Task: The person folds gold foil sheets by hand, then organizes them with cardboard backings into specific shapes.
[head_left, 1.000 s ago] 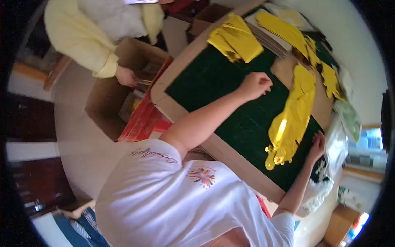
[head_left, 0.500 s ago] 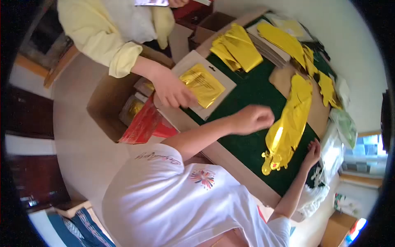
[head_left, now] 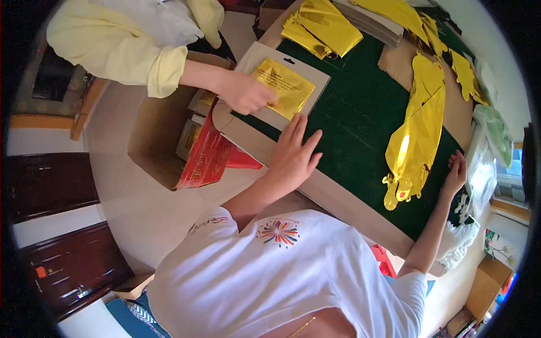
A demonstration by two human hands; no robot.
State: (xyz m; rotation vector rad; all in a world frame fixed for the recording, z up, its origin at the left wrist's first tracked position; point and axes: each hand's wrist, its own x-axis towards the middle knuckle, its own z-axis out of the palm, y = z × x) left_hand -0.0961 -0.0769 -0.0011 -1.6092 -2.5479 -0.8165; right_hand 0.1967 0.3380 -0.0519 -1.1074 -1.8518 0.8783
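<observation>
My left hand (head_left: 293, 153) has its fingers spread, with the fingertips by the lower edge of a cardboard-backed card (head_left: 320, 84). On that card lies a flat golden packet (head_left: 290, 93) with printed text. A co-worker's hand (head_left: 246, 93), from a yellow sleeve, touches the packet's left side. At the table's right edge rests my right hand (head_left: 457, 173), fingers loosely curled, nothing visible in them. To its left, a long golden foil piece (head_left: 417, 129) lies on the green tabletop (head_left: 355, 141).
Folded golden foil (head_left: 321, 28) and more foil (head_left: 465, 76) lie at the table's far side. Plastic bags (head_left: 490, 129) hang at the right. An open cardboard box (head_left: 155, 138) with red plastic (head_left: 208, 149) stands left of the table.
My left hand has moved left from the middle of the table to the card and opened its fingers. The co-worker's hand stays by the packet, and the whole view has shifted.
</observation>
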